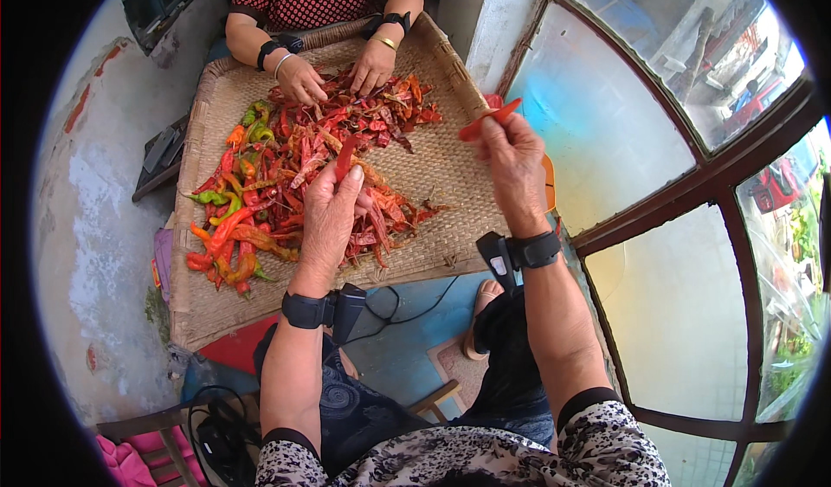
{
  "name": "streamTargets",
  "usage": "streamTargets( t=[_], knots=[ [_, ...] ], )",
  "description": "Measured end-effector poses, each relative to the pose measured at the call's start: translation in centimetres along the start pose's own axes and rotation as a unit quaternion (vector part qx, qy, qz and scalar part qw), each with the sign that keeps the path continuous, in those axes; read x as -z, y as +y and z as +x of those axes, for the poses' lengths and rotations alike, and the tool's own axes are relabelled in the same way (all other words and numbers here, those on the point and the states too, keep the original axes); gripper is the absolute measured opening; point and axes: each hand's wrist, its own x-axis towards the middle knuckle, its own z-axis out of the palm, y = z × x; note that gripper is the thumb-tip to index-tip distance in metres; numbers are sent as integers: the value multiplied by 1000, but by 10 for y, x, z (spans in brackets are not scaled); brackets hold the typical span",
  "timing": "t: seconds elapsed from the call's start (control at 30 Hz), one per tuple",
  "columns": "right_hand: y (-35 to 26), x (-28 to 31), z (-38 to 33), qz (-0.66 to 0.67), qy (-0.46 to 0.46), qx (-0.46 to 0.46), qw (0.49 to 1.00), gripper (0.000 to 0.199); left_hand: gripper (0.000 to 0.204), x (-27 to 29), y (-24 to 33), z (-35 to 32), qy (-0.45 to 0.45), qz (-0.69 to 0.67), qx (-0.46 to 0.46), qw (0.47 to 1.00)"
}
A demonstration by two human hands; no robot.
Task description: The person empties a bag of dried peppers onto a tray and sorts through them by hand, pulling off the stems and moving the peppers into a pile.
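1. Chillies: a red chilli (344, 160) stands nearly upright in the left hand (330, 219), its tip poking up past the fingers (351, 186), which are curled shut round its lower half. The hand hovers over the 5 o'clock part of the heap.

2. The right hand (516, 162) is lifted off to 3 o'clock of the heap, past the tray's edge, with its fingertips pinched on a second red chilli (488, 118). That pod lies almost level and points toward 10 o'clock, clear of the pile, probably so it can be looked over apart from the rest.

3. Both wrists carry black wristbands with small devices (333, 309).

4. The chilli heap (303, 175) is spread loosely over a wide woven tray (433, 167), likely to keep each pod within reach. Mostly red pods fill the middle; orange and green ones gather toward 9 o'clock.

5. Across the tray at 12 o'clock, another person's hands (299, 78) rest in the far side of the heap, fingers down among the pods.

6. A window with a dark frame (692, 201) runs along the 3 o'clock side, and a foot in a sandal (481, 301) shows beneath the tray's near edge.
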Motion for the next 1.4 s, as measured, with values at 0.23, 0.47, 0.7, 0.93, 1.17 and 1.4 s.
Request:
streamTargets(
  t=[0.23,0.47,0.7,0.93,1.17,1.4],
  knots=[
    [85,114,39,-531,204,117,814,28,26,-15,1,3,-68,-33,9,997],
    [12,-17,-29,-172,-237,20,956,31,28,-11,1,-5,-69,14,17,997],
    [-2,-49,-42,-220,-274,18,936,17,26,-7,-4,-5,-63,39,2,997],
    [14,-28,-36,-47,-206,-109,971,21,36,-2,3,-9,-57,21,19,998],
    [30,40,10,302,43,-218,927,25,42,3,-2,-11,-52,12,15,998],
    [38,34,6,336,78,-264,901,27,43,-7,-7,-9,-106,15,32,994]
  ],
)
